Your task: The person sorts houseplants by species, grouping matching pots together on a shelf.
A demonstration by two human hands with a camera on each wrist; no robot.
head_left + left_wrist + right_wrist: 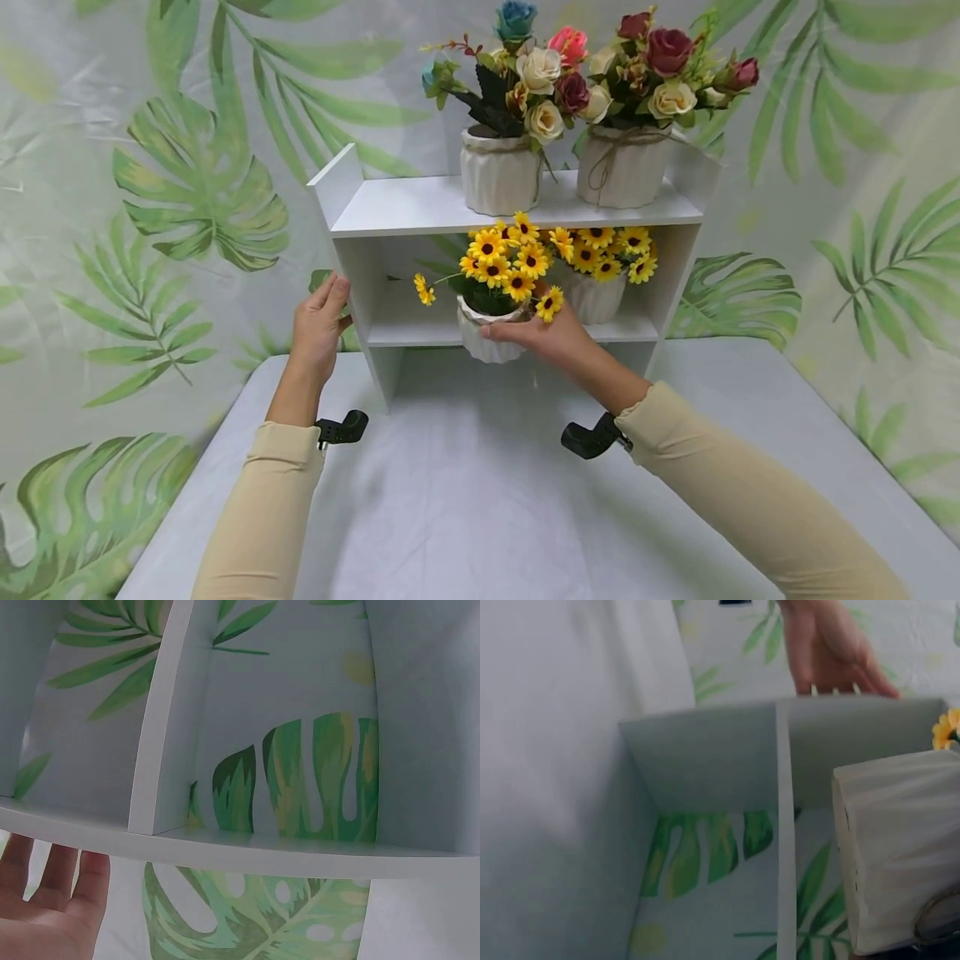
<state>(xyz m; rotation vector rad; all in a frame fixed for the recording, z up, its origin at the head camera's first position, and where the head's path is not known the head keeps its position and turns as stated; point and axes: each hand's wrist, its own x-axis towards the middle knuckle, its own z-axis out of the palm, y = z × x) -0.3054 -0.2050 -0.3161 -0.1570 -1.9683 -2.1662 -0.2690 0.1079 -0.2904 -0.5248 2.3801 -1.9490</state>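
Note:
My right hand [558,333] grips a small white ribbed flower pot [487,340] from its right side, thumb across the front. Yellow sunflowers [504,257] fill this pot, one stem leaning out to the left. It is at the front of the middle board of a white shelf [420,204]; in the right wrist view the same pot [900,847] appears close up, lying sideways. My left hand [321,325] is at the outer face of the shelf's left side panel. In the left wrist view its fingers [56,877] reach straight up to the panel's edge.
A second pot of sunflowers [596,296] stands on the middle board at right. On the top board are two white pots of roses, one left [498,179] and one right [622,171]. The shelf stands on a white-covered table [480,500], against a leaf-patterned cloth [202,183].

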